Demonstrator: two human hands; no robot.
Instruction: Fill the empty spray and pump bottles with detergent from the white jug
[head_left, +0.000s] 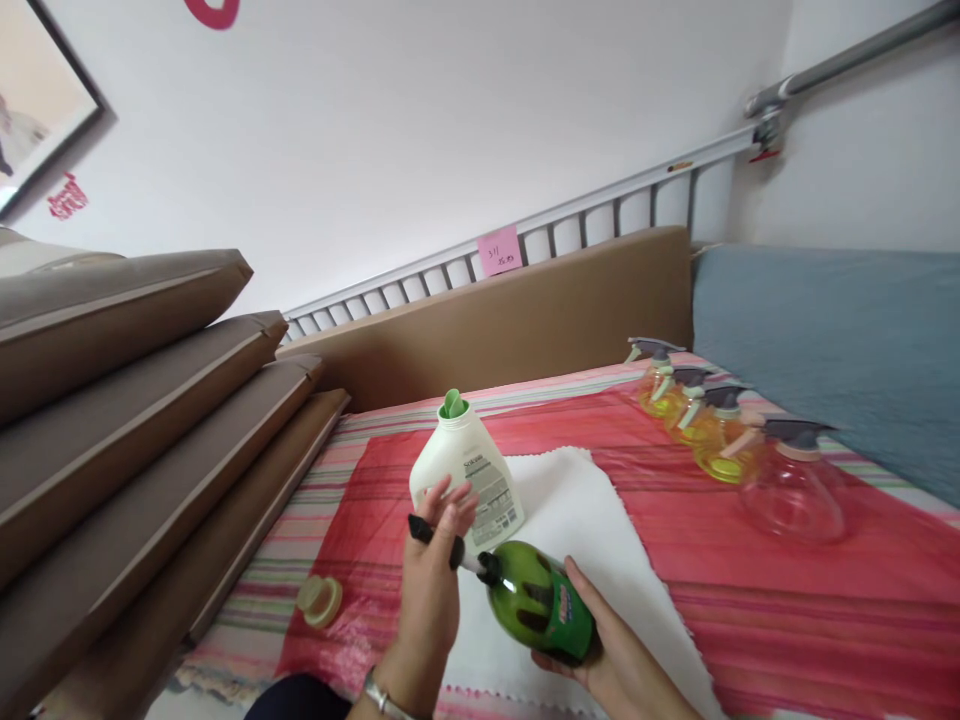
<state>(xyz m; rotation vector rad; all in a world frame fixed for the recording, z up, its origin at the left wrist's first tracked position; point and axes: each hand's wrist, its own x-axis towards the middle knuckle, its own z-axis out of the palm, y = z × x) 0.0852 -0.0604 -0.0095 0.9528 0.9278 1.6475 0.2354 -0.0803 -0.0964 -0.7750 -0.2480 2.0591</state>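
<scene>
Hiding part of black pump (421, 529), left fingers (448, 524) half-curled, grip unclear; right fingers (589, 592) curved round green bottle (531, 596)

Pink note (499, 252) (handwritten) on radiator (599, 221)

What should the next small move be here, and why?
Perhaps the left hand should grasp and turn the black collar: it is right by the pump, which sits in the tilted green bottle, and the right hand steadies that bottle's base.
</scene>
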